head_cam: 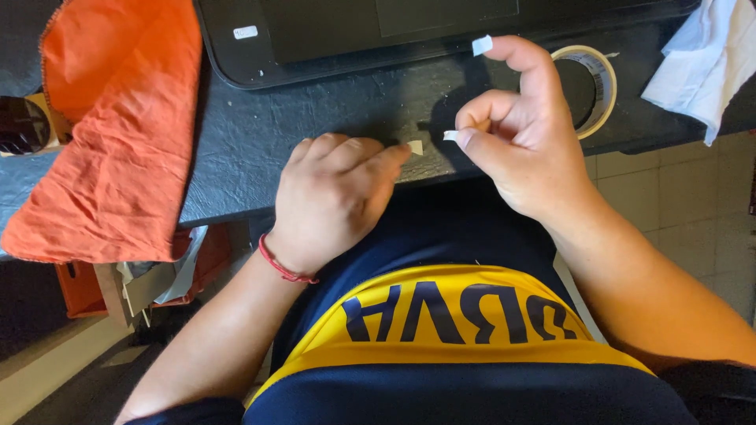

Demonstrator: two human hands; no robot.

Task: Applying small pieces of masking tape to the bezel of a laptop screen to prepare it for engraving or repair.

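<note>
Dark, leather-like covering tops the table (260, 134), where the left hand (335, 197) lies knuckles up near the front edge, fingers pressed together and flat, its forefinger tip touching a small pale tape piece (415, 147) stuck to the surface. At about 2 o'clock from it, the right hand (516, 126) is raised just above the table, thumb and bent forefinger pinching a second white tape scrap (450, 135), while a third tape bit (482, 45) clings to the tip of an upraised finger. A roll of tape (598, 86) lies flat at 3 o'clock of that hand, partly hidden behind it. An orange cloth (118, 134) drapes over the table's left end at 9 o'clock, a black laptop (354, 39) sits at 12 o'clock, and a crumpled white cloth (705, 63) lies at the far right.
</note>
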